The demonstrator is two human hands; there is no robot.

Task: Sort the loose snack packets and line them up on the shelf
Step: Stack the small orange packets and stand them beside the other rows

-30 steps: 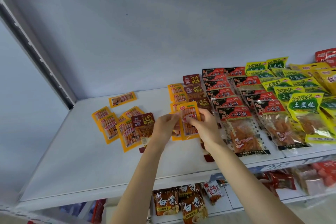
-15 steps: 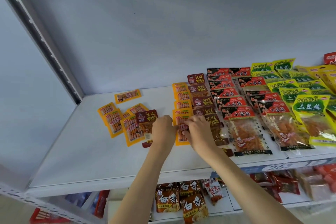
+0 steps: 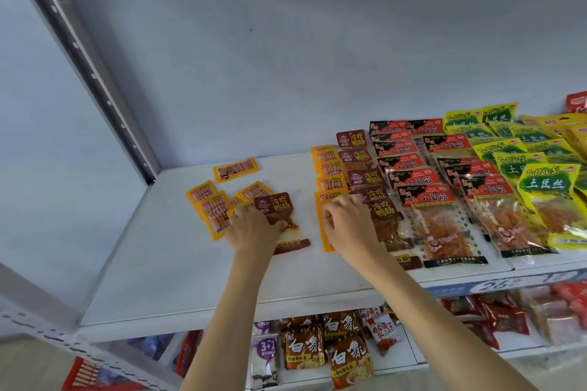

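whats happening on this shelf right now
A person is sorting small snack packets on a white shelf. The right hand rests on the front orange packet of a lined-up orange column. The left hand lies on a loose brown packet beside a scattered orange pile. One orange packet lies alone further back. To the right, brown, red-black and yellow-green packets already sit in rows.

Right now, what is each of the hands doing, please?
Left hand: grips the loose brown packet.
Right hand: fingers curled on the front orange packet; a real hold cannot be told.
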